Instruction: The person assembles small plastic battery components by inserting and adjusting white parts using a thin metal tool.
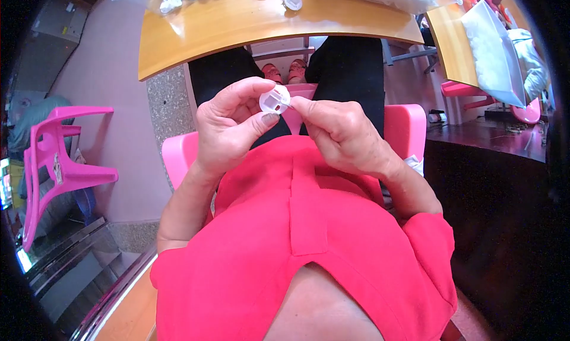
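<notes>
A small round white plastic cap [274, 100] with raised parts inside is held up above my lap. My left hand [228, 124] grips it by the rim between thumb and fingers. From the other side, my right hand [341, 127] is closed in a pinch at the cap's right edge. A thin sliver of something shows at those fingertips, too small to name. A dark reddish spot is visible on the cap near them.
Beyond my knees stands a wooden table [267, 27] with loose white plastic parts [291, 0] and clear trays of more. At right, a white bin [494, 56] holds white pieces. I sit in a pink chair [405, 124]; another pink chair [89, 173] stands left.
</notes>
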Tool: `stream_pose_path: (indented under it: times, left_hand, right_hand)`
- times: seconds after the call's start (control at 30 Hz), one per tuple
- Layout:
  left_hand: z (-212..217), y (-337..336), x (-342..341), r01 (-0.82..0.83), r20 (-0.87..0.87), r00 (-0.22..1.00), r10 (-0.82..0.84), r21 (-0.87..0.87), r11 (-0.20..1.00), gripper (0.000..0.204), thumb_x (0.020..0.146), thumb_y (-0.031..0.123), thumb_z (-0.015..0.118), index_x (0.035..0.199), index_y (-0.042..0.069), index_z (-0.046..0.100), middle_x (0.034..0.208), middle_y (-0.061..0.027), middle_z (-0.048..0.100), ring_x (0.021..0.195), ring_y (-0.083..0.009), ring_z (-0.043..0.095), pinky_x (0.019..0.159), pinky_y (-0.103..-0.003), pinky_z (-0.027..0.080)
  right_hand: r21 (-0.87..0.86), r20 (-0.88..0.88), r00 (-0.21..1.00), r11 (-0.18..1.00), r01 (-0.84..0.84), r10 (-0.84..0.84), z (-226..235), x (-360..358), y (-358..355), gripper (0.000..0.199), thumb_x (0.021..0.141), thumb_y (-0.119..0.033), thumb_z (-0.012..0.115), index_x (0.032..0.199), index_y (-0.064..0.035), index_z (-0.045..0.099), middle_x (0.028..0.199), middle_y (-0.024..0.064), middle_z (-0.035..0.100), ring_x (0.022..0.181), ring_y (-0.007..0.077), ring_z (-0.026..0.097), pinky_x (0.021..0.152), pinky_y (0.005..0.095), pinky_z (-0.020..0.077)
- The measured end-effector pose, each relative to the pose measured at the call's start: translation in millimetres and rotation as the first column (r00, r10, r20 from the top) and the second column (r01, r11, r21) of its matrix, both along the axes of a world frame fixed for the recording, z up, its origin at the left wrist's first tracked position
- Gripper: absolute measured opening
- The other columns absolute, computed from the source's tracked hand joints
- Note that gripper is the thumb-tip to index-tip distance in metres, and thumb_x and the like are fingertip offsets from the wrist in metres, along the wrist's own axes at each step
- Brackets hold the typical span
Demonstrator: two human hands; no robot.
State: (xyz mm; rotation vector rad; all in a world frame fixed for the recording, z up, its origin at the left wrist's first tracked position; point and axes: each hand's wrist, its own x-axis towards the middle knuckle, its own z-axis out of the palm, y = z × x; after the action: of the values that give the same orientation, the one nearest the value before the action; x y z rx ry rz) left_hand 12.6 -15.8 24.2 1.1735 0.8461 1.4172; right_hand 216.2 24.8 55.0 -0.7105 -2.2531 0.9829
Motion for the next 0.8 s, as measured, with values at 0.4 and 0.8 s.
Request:
stream_pose_path:
  times: [0.4,0.8]
  left_hand:
    - [2.5,-2.5,6.1,-0.041,-0.005,0.999,0.041,-0.055,0.998,0.035,0.082,-0.006,0.067,0.116,-0.004,0.058,0.106,-0.0102,0.065,0.095,-0.0132,0.062,0.085,-0.026,0.052]
    - [-6.6,0.3,6.8,-0.020,0.124,0.992,0.037,-0.136,0.991,0.031,0.086,0.000,0.064,0.116,-0.004,0.058,0.104,-0.0124,0.066,0.095,-0.0168,0.064,0.086,-0.028,0.053]
  right_hand:
    - [-0.096,0.041,0.998,0.994,0.054,-0.050,3.2,-2.5,-0.4,0.046,0.077,0.013,0.050,0.121,0.0006,0.057,0.071,0.0177,0.058,0.061,0.0279,0.061,0.057,0.0315,0.0479]
    - [0.165,0.236,0.954,0.975,0.148,-0.185,4.7,-0.6,-8.4,0.043,0.078,0.009,0.055,0.120,0.0002,0.055,0.076,0.0175,0.060,0.065,0.0324,0.063,0.056,0.0383,0.0508]
